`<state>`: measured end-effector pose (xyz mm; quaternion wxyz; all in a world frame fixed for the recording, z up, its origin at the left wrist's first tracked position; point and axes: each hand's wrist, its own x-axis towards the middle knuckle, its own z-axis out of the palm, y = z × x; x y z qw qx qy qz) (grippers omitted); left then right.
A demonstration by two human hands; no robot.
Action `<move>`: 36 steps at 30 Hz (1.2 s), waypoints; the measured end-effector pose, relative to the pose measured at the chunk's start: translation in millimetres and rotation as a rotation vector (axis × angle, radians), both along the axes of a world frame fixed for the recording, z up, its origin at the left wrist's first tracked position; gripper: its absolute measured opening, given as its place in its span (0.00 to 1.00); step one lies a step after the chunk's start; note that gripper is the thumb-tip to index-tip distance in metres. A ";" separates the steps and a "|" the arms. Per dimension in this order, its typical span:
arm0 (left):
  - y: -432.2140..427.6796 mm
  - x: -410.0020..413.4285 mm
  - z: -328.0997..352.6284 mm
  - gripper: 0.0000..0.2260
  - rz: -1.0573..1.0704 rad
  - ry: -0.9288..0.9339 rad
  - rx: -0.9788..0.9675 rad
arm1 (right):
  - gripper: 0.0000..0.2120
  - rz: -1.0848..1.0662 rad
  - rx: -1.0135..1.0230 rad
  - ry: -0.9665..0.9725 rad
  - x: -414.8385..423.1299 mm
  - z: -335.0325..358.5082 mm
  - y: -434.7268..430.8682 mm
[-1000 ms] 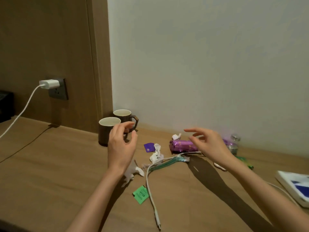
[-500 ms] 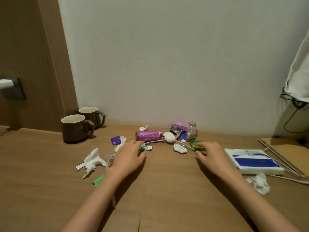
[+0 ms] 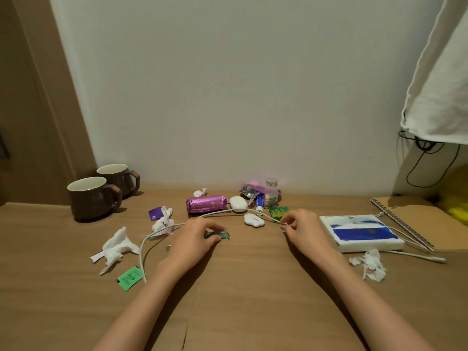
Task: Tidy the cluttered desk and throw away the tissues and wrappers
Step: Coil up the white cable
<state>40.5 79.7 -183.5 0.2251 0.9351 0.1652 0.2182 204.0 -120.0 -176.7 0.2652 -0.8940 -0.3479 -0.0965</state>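
My left hand (image 3: pixel 196 240) lies on the wooden desk (image 3: pixel 240 287), its fingers curled over a small clear-green wrapper (image 3: pixel 225 235). My right hand (image 3: pixel 302 230) pinches the white cable (image 3: pixel 144 245) between thumb and forefinger, just in front of a green wrapper (image 3: pixel 278 211). Crumpled tissues lie at the left (image 3: pixel 116 247), by the cable (image 3: pixel 162 221), at the right (image 3: pixel 371 264) and near the wall (image 3: pixel 200 192). A flat green wrapper (image 3: pixel 129 277), a purple wrapper (image 3: pixel 155 213) and a silver wrapper (image 3: pixel 249 190) also lie on the desk.
Two brown mugs (image 3: pixel 93 198) stand at the back left. A purple snack pack (image 3: pixel 206 203), white oval case (image 3: pixel 238 203), small white device (image 3: pixel 254 220), blue tube (image 3: pixel 259 202) and little bottle (image 3: pixel 271 193) cluster by the wall. A tissue pack (image 3: pixel 362 233) and notebook (image 3: pixel 417 219) lie right.
The view swung right from the mugs to the desk's middle. My left hand left the mug and closed over the clear-green wrapper; my right hand came down onto the cable.
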 end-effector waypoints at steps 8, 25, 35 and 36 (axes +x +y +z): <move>-10.5 13.8 -1.4 0.16 -0.100 0.019 -0.133 | 0.11 0.008 0.011 0.026 -0.5 -3.3 1.4; 6.2 15.1 -0.7 0.17 0.087 -0.190 -0.080 | 0.07 -0.198 -0.286 0.023 11.4 -3.1 11.9; -40.4 43.6 30.5 0.23 -0.165 -0.181 0.376 | 0.06 0.022 0.117 -0.098 -25.2 30.9 11.4; -44.4 48.2 32.9 0.22 -0.169 -0.153 0.437 | 0.06 0.039 0.154 -0.092 -28.2 32.6 11.1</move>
